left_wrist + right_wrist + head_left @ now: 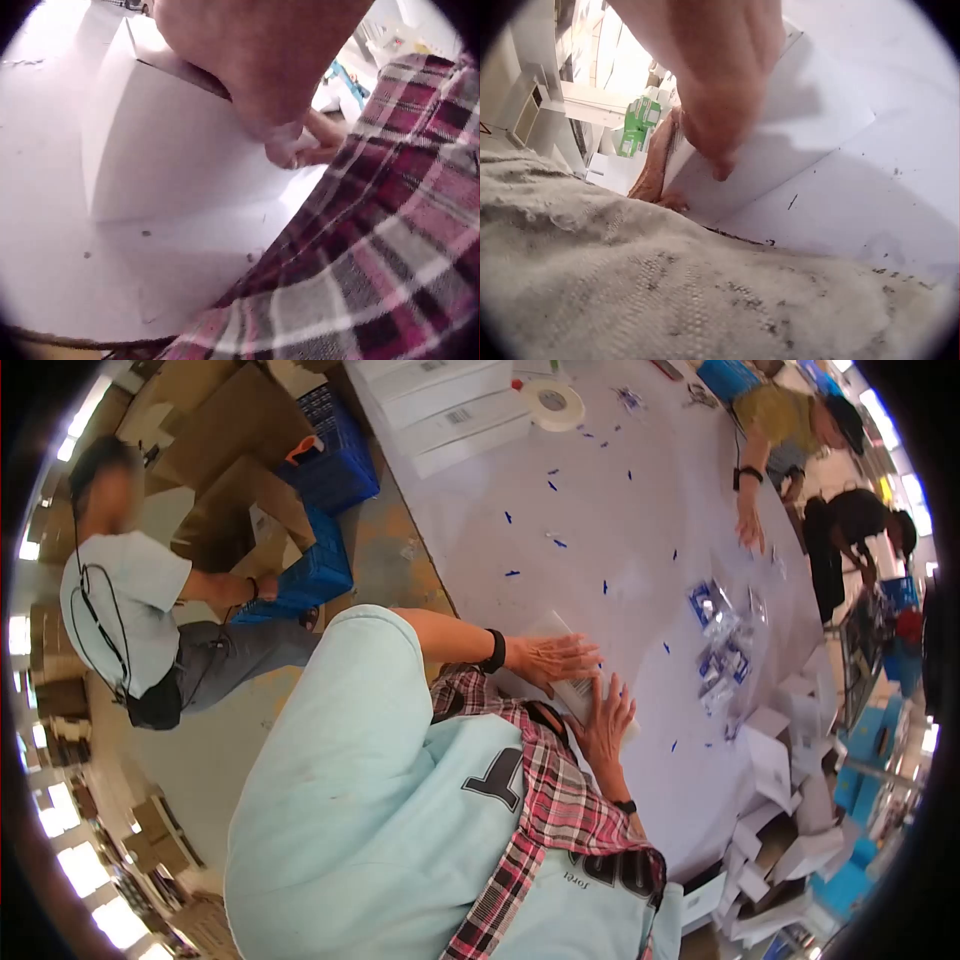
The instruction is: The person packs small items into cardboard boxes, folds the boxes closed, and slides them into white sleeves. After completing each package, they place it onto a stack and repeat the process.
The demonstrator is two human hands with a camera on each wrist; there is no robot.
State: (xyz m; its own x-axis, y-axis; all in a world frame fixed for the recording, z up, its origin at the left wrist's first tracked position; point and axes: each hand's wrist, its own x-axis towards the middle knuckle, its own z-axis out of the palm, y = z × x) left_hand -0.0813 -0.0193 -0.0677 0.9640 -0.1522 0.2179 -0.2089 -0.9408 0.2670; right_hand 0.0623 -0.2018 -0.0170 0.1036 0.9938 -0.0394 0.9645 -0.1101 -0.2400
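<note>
A white box (577,700) stands on the table between my hands, close to the plaid garment on my body. My left hand (550,660) lies across its top, fingers extended. From the opposite end my right hand (603,728) rests on the box with its fingers straight and spread. The left wrist view shows the box's plain side (157,150) under the left hand (247,60). In the right wrist view, the right hand (720,90) reaches down over the white box (802,127), its underside hidden.
Small blue pieces (560,544) are scattered over the white table (470,490). White boxes (460,425) and a tape roll (553,405) stand at the far end. Clear plastic packets (720,650) lie to the right, beside piled white cartons (770,760). Other people work around the table.
</note>
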